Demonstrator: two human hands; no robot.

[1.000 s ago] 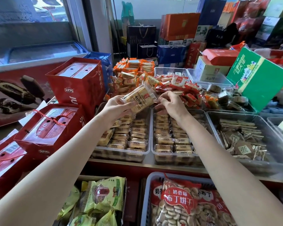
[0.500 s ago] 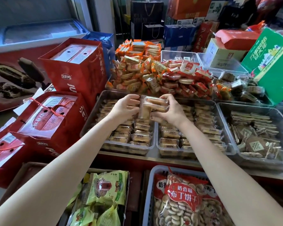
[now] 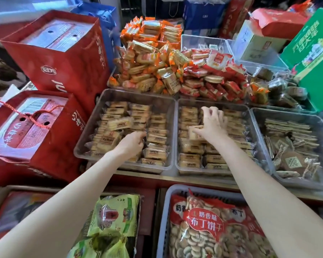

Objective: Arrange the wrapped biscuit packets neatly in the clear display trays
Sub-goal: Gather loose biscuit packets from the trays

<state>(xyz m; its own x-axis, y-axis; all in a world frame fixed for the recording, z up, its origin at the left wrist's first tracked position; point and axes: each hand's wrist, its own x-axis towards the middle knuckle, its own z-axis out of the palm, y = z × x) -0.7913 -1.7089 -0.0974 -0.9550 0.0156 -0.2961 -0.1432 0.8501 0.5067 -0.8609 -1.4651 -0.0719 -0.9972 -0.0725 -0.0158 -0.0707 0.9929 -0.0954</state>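
We are mid-placement: our right hand (image 3: 212, 125) pinches a tan clear-wrapped biscuit packet (image 3: 195, 131) over the right clear plastic tray (image 3: 177, 138); our left hand (image 3: 133, 141), fingers curled, touches packets in the left clear tray (image 3: 90, 135). Next, we judge, comes seating it squarely.

Tan biscuit packets (image 3: 158, 140) in clear wrap with dark label print, in clear trays (image 3: 93, 144). Far left, orange-edged packets (image 3: 147, 53); beside them red-and-white packets (image 3: 218, 75). Red gift boxes (image 3: 67, 58) with white lettering at left. Green box (image 3: 313, 58) at far right. Near, a green snack bag (image 3: 114, 220) and a red bag (image 3: 209, 220) with white characters.
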